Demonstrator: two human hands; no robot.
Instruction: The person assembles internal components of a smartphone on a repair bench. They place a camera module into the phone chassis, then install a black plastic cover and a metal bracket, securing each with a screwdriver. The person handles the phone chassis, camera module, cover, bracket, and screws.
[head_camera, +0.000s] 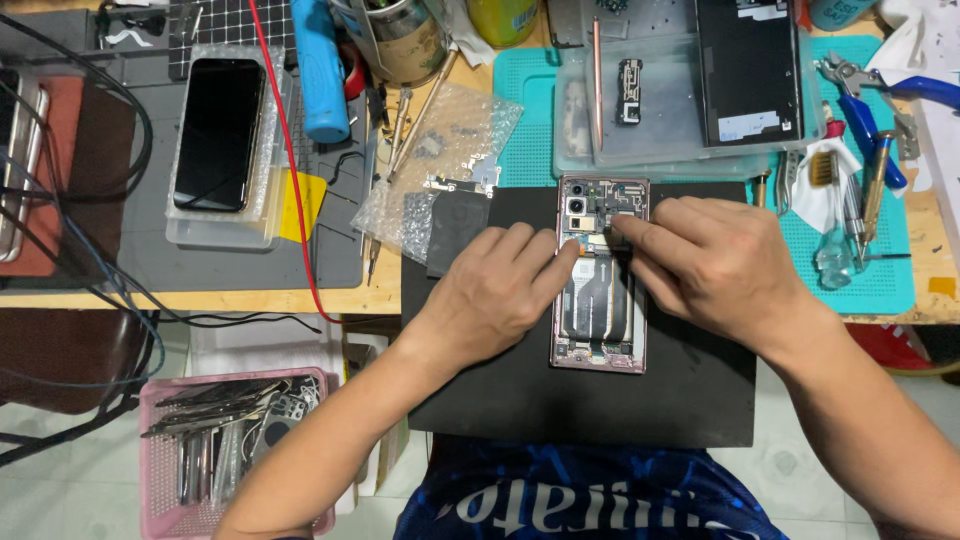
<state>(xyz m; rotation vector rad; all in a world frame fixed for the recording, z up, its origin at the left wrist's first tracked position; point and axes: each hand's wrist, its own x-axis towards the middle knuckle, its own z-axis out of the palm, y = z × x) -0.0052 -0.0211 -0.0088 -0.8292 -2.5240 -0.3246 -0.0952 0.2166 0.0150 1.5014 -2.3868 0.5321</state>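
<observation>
Opened smartphone (598, 275), back cover off, flat on black mat (600, 400). Braced by left hand (495, 295), fingers loosely curled against edge, gripping nothing; right hand (715, 265) fingertips pressing upper board, nothing pinched.

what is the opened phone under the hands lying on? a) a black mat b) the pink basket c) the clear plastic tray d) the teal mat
a: the opened phone, with the left hand and right hand on it, lies flat on the black mat; the teal mat sits behind it.
</observation>
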